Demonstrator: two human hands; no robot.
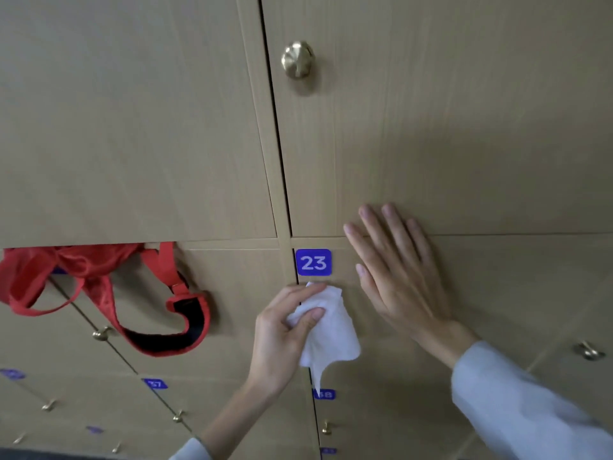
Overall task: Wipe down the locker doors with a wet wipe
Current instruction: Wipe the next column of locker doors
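A wall of light wooden lockers fills the view. The door of locker 23 [497, 293] carries a blue number label [313, 262] at its top left corner. My left hand [282, 336] grips a crumpled white wet wipe [331, 330] and presses it against the door's left edge, just below the label. My right hand [398, 270] lies flat with fingers spread on the same door, fingertips reaching over the seam onto the upper locker door [447, 127].
A red bag with a black-lined strap [159, 313] hangs out from under the upper left door. A brass knob [297, 59] sits on the upper door, another brass knob [590, 350] at right. Lower lockers show blue labels [156, 383] and small knobs [102, 333].
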